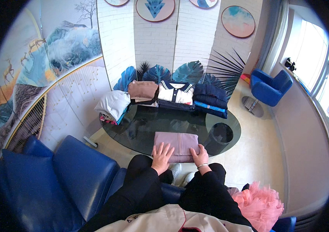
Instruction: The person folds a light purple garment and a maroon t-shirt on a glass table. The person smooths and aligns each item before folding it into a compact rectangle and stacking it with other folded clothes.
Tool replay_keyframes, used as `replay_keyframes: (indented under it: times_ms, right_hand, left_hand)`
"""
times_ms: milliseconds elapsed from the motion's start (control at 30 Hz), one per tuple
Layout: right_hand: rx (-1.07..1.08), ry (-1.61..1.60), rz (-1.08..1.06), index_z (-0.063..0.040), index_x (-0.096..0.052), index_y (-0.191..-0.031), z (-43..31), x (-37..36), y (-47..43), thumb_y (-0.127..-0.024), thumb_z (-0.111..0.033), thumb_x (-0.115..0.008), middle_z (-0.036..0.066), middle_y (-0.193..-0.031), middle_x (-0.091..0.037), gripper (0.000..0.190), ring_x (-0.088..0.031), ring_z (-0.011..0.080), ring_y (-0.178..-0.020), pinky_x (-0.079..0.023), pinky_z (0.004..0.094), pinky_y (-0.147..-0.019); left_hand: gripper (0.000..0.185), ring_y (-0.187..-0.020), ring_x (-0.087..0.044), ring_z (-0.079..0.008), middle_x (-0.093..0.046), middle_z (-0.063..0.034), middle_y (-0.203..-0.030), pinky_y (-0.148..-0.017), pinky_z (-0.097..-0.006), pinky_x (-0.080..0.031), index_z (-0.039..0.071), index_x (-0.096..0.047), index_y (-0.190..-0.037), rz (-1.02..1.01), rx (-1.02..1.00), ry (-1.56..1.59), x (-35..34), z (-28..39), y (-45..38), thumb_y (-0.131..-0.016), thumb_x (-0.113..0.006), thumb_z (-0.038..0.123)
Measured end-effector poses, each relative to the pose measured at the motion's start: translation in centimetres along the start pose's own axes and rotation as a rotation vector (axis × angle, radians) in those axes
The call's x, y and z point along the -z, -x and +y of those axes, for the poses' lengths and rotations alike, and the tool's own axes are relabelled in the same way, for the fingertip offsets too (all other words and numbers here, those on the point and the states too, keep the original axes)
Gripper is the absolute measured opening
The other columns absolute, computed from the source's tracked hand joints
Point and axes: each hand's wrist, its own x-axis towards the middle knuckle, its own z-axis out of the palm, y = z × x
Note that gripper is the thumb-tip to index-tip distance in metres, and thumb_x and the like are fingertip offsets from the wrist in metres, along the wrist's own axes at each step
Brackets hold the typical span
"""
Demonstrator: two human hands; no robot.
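Observation:
A folded mauve garment (179, 142) with a lengthwise seam or zip lies at the near edge of the dark oval glass table (164, 121). My left hand (161, 156) rests flat on its left part, fingers spread. At the right edge, my right hand (200, 156), with a bracelet on the wrist, has its thumb on top and its fingers along the side. Farther back stand folded piles: a pale grey garment (113, 104) over colourful ones, a brown one (143, 90), a white polo shirt with a dark collar (176, 94), and dark blue clothes (211, 97).
A round dark container (222, 134) stands at the table's right. Blue sofa cushions (84, 174) lie to my left. Pink tulle fabric (258, 206) is heaped by my right side. A blue swivel chair (270, 87) stands near the window; a folding screen (155, 43) rises behind the table.

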Motion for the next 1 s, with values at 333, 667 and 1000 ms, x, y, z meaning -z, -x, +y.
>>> replay_keyframes:
  times_ms: [333,667,1000]
  right_hand:
    - [0.125,-0.379,0.069,0.000,-0.059,-0.115,-1.7,1.0,0.3,-0.079,-0.035,-0.074,0.020,-0.100,-0.067,0.052,-0.067,0.0310,-0.091,-0.052,0.0363,-0.080]
    - [-0.107,-0.070,-0.020,-0.006,-0.056,-0.120,-0.3,-0.9,-0.4,-0.085,-0.050,-0.060,0.023,-0.112,-0.059,0.057,-0.057,0.0385,-0.104,-0.046,0.0443,-0.088]
    - [-0.141,-0.239,-0.098,0.003,-0.053,-0.127,-0.1,-0.3,-0.9,-0.079,-0.044,-0.072,0.021,-0.114,-0.064,0.070,-0.063,0.0293,-0.103,-0.047,0.0360,-0.090]
  left_hand:
    - [0.085,-0.135,-0.029,-0.0349,-0.037,-0.0096,-0.143,-0.104,-0.0616,-0.025,0.015,-0.037,-0.142,0.065,0.081,-0.034,0.1,-0.3,-0.1,-0.065,-0.075,0.016]
    - [0.076,-0.137,-0.027,-0.0358,-0.036,-0.0111,-0.145,-0.104,-0.0633,-0.023,0.015,-0.040,-0.140,0.022,0.037,-0.087,-0.5,-0.2,0.0,-0.070,-0.070,0.014]
    - [0.079,-0.135,-0.028,-0.0348,-0.035,-0.0094,-0.145,-0.104,-0.0628,-0.024,0.020,-0.040,-0.140,0.039,0.057,-0.103,-0.8,-0.3,-0.1,-0.069,-0.074,0.021]
